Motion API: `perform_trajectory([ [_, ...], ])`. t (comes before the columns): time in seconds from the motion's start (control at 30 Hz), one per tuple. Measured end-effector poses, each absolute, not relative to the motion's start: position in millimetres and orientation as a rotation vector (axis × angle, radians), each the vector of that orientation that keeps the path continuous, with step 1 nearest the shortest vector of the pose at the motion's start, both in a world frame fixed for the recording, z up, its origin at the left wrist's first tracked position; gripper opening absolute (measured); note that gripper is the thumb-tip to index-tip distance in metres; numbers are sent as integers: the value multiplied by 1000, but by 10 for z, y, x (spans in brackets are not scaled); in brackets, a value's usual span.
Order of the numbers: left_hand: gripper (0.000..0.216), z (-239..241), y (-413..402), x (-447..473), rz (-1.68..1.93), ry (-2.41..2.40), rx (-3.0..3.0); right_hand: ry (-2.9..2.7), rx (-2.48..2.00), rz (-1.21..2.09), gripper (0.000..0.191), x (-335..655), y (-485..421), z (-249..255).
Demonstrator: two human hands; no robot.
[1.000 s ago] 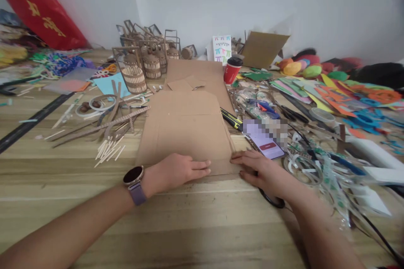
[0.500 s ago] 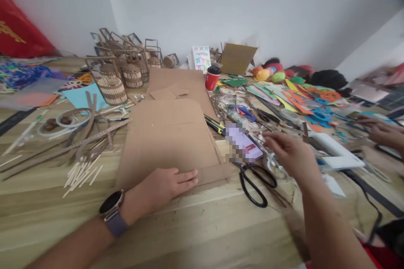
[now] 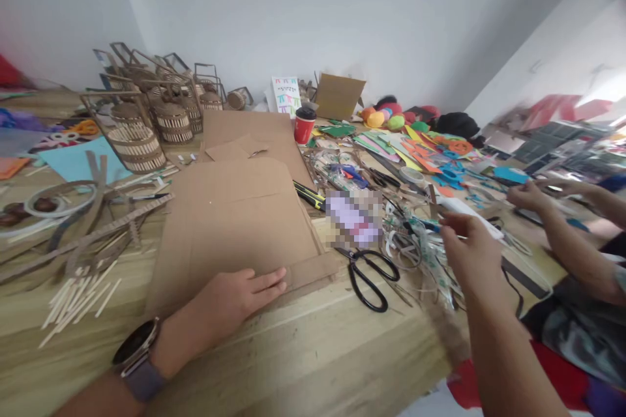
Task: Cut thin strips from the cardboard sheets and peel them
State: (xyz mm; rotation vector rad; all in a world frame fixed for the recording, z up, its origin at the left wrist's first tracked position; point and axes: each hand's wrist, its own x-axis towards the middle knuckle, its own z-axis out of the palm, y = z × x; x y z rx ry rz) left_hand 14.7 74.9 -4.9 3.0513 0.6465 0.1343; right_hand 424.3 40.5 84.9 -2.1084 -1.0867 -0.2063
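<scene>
My left hand (image 3: 244, 296), with a watch (image 3: 137, 355) at the wrist, lies with fingers stretched over a narrow cardboard strip (image 3: 313, 272). Under the strip's upper side is the near edge of a large cardboard sheet (image 3: 229, 228). My right hand (image 3: 472, 254) is raised at the right, fingers loosely bent and slightly apart; I see nothing held in them. It partly covers a white tool-like object (image 3: 476, 214); whether it touches that is unclear. Between my hands lie black-handled scissors (image 3: 372, 280) and a blurred-out phone (image 3: 355, 218).
Small basket-like models (image 3: 137, 143) crowd the back left. Loose pale sticks (image 3: 81, 300) lie at the left. A red cup (image 3: 304, 127) stands behind the cardboard, and a yellow-black cutter (image 3: 308, 195) lies beside it. Another person's hands (image 3: 531, 199) are at the far right.
The view has turned to the right, so the table things sit farther left. My right hand has moved right to the white object; my left hand stays on the strip.
</scene>
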Motion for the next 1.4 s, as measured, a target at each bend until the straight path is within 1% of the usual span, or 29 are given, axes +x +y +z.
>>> perform_trajectory([
  [0.1,59,-61,742,158,136,655,3078,-1253,-2102,-89,30,4168,508,727],
  [0.27,52,-15,713,177,216,653,3101,-1697,-1948,239,28,3665,697,582],
  [0.47,45,119,672,206,142,693,3123,-2023,-1768,521,29,3103,885,461],
  [0.53,44,151,664,214,146,713,3114,-2075,-1750,584,33,3028,932,394],
  [0.77,42,183,667,221,135,717,3092,-2151,-1730,707,60,3028,1033,208],
  [0.87,42,156,675,213,174,723,3076,-2171,-1721,710,67,3033,1060,191],
  [0.97,44,141,676,210,189,739,3073,-2223,-1711,686,66,3028,1057,199],
  [1.1,44,152,667,220,156,765,3067,-2388,-1783,464,54,2997,1051,330],
  [1.23,48,144,665,225,185,748,3046,-2477,-1780,116,28,2711,1165,729],
  [1.3,48,119,670,225,208,746,3046,-2558,-1664,-4,27,2384,1295,974],
  [1.4,44,67,683,224,257,710,3067,-2753,-1433,-58,26,1701,1578,1251],
])
